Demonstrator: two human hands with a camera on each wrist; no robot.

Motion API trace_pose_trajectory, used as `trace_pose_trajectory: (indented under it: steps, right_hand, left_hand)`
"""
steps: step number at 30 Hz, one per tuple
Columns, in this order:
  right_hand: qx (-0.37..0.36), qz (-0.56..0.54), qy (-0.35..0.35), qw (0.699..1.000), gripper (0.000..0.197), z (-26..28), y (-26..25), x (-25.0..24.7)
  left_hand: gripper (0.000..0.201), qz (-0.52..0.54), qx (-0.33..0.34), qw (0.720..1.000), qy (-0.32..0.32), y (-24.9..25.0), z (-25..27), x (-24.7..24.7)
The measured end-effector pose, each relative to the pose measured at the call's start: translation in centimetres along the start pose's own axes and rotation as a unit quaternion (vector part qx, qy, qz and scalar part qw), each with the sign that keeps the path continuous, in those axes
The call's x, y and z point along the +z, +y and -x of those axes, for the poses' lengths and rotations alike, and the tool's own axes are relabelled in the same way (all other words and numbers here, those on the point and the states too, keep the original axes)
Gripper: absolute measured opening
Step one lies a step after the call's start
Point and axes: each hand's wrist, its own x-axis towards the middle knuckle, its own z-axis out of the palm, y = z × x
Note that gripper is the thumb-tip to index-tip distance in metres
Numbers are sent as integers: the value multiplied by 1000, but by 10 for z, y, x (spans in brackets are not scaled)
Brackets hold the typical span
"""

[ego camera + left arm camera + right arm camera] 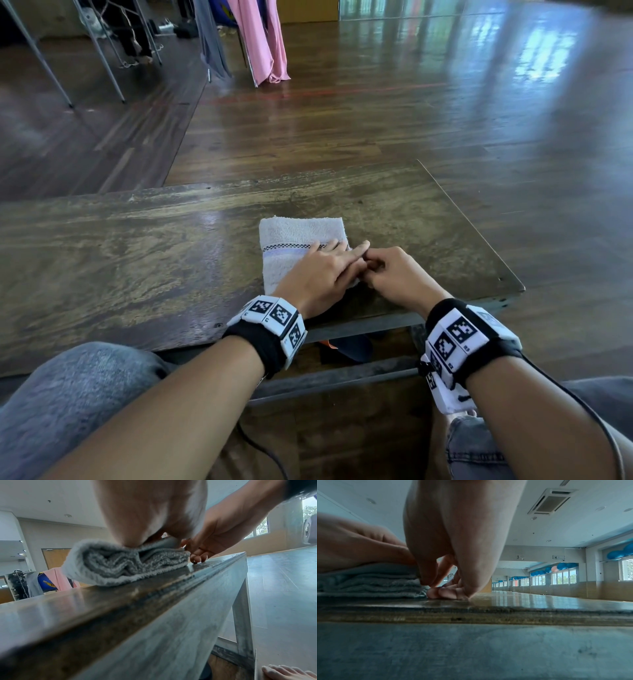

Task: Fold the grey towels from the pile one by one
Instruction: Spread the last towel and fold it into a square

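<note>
A folded grey towel (298,236) with a checked and lilac stripe lies on the worn wooden table (137,257), near its right end. My left hand (325,270) lies flat on the towel's near right part, fingers straight, pressing it down. My right hand (394,274) sits beside it with curled fingers at the towel's right edge. In the right wrist view the thumb meets the stacked layers of the towel (368,581) while the fingertips rest on the table (539,601). The left wrist view shows the towel (111,563) several layers thick under my palm (145,513).
The table's right edge (479,240) runs close to my right hand, with dark wooden floor beyond. Pink cloth (263,41) and grey cloth (212,44) hang at the back beside metal frame legs (99,51). My knees in jeans (68,394) are under the near edge.
</note>
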Motion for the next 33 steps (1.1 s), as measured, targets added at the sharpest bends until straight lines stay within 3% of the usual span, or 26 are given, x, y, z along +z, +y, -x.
trace_pose_trajectory:
  steps: [3, 6, 9, 12, 14, 16, 18, 20, 22, 24, 28, 33]
  right_hand:
    - [8, 32, 43, 999, 25, 0, -4, 1]
    - [-40, 55, 104, 992, 23, 6, -11, 5]
    - [-56, 141, 57, 987, 16, 8, -11, 10]
    - [-25, 159, 41, 986, 14, 5, -11, 9]
    - [-26, 169, 57, 984, 15, 4, -17, 7]
    - [-91, 184, 117, 972, 15, 3, -26, 7]
    - [-170, 181, 146, 958, 16, 1, -36, 11]
    - [-193, 177, 93, 961, 28, -1, -42, 22]
    - [-156, 172, 24, 973, 45, -1, -40, 37]
    - [-103, 183, -10, 978, 57, -1, -33, 49]
    - [-18, 218, -17, 976, 76, -7, -23, 53]
    - [37, 243, -2, 969, 75, -10, -21, 55]
  left_hand:
    - [59, -10, -17, 999, -29, -1, 0, 1]
    - [56, 101, -78, 991, -38, -2, 0, -1]
    - [53, 188, -98, 977, 21, -5, -2, -10]
    - [57, 72, -113, 984, 119, -20, -7, -22]
    - [58, -55, -182, 978, 85, -33, -4, -22]
    - [62, -100, -238, 966, 13, -37, 3, -14]
    - [63, -108, -212, 971, -1, -33, 7, -3]
    - [65, -110, -139, 984, -12, -27, 8, 5]
    - [72, -121, -100, 987, -48, -25, 9, 11]
    - [76, -104, -117, 985, -66, -28, 11, 11]
    - [64, -21, -155, 987, -47, -32, 11, 8]
    - [63, 12, -187, 981, -52, -35, 10, 5]
